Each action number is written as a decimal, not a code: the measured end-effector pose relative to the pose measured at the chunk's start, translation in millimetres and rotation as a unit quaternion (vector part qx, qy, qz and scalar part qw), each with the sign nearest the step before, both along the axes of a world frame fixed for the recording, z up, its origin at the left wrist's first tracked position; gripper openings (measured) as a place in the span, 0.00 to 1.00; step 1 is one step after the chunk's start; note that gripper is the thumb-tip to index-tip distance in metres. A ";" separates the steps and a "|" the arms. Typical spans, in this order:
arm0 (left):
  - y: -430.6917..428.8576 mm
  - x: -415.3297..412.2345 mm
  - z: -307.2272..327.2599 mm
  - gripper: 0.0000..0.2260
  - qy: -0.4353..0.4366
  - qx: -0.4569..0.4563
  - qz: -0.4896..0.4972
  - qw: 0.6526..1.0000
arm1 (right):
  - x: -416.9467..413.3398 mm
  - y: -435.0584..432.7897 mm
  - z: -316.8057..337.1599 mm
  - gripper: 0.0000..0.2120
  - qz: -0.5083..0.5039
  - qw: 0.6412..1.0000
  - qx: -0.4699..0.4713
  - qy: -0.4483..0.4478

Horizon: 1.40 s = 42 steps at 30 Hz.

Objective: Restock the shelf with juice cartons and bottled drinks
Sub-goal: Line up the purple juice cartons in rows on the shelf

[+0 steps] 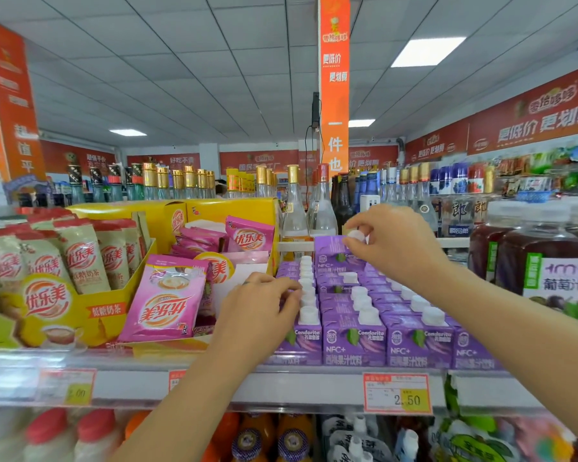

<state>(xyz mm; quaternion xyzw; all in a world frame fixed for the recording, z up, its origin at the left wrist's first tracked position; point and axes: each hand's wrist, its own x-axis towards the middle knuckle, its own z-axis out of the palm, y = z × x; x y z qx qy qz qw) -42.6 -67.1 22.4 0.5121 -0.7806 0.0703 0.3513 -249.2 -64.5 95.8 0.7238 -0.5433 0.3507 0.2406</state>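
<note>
- Purple juice cartons [354, 338] already fill the shelf [281, 383] in rows at 5 o'clock; block looks nearly full.
- Right hand [391, 245] fingers pinch the white cap of a raised carton [331, 253] at the back, 1 o'clock, not yet seated.
- Left hand [257, 305] fingers curled on the front-left carton's top; can't tell if gripping.
- Milk-tea sachet boxes [114, 295] crowd 9 o'clock, grape juice bottles [544, 261] 3 o'clock: little side room.

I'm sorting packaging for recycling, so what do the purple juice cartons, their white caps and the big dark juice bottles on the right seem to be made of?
Purple juice cartons: coated paperboard, judging by the sharp folded edges and slightly glossy print.
White caps: likely moulded plastic, matte and opaque.
Dark juice bottles: clear plastic, possibly glass; the dark juice shows through, with a glossy printed label.
</note>
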 end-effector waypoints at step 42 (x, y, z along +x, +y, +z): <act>137.9 -14.6 -222.3 0.17 0.494 0.412 -0.221 0.733 | -3.4 149.0 -250.7 0.20 0.232 0.793 0.410 -0.387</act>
